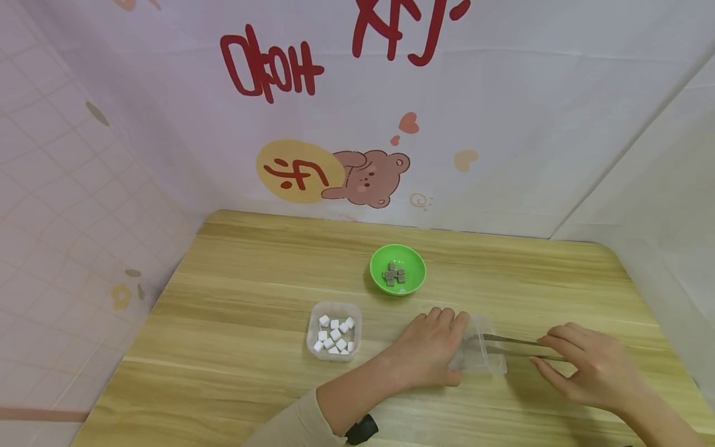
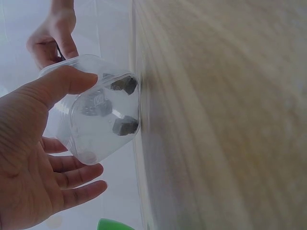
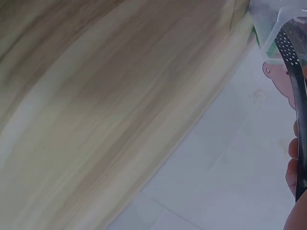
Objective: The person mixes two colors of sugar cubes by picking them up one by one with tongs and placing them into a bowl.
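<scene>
On its side on the wooden table lies a clear plastic container [image 1: 472, 347], its mouth facing right. My left hand [image 1: 430, 351] grips its base end, with the thumb on one side and fingers on the other in the left wrist view. Several dark grey cubes [image 2: 125, 125] show through the clear wall. My right hand [image 1: 594, 366] holds dark metal tongs [image 1: 522, 340], whose tips reach inside the mouth. In the right wrist view the perforated tong arm [image 3: 290, 52] enters the container [image 3: 268, 28]. Whether the tips touch a cube cannot be told.
A green bowl [image 1: 413, 282] with several grey-brown cubes stands behind the hands. Left of my left forearm is a square clear container [image 1: 311, 332] holding several white cubes [image 1: 335, 334]. A printed cloth [image 1: 503, 124] hangs behind the table's back edge.
</scene>
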The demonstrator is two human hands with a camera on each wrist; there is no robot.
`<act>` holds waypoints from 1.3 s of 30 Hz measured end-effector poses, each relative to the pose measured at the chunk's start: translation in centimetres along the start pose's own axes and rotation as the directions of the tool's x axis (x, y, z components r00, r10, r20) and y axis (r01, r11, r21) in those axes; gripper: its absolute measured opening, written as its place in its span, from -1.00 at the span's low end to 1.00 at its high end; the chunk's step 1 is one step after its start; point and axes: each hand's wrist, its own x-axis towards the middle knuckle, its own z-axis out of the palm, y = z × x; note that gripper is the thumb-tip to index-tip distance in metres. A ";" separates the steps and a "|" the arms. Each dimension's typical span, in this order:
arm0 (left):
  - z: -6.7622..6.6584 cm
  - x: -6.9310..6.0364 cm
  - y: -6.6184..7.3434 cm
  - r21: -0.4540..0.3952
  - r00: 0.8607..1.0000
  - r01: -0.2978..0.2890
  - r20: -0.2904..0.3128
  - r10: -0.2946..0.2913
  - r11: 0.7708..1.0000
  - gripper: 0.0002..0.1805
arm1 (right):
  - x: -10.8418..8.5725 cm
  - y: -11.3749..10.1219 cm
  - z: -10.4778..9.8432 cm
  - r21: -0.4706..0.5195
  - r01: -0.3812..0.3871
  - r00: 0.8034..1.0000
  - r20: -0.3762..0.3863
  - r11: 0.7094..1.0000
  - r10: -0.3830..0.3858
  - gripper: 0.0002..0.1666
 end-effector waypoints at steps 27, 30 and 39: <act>-0.2 -0.1 0.1 -0.020 1.000 0.016 0.022 -0.016 1.000 -0.22 | 2.7 0.7 -1.5 0.089 -0.133 0.915 -0.372 0.987 0.157 -0.38; -0.2 -0.1 0.1 -0.013 1.000 0.014 0.018 -0.014 1.000 -0.23 | 3.2 1.1 -0.8 0.098 -0.147 0.906 -0.385 0.984 0.173 -0.33; -0.3 -0.1 0.1 -0.014 1.000 0.017 0.015 -0.017 1.000 -0.22 | 5.9 2.8 2.0 0.128 -0.146 0.913 -0.365 0.981 0.184 -0.30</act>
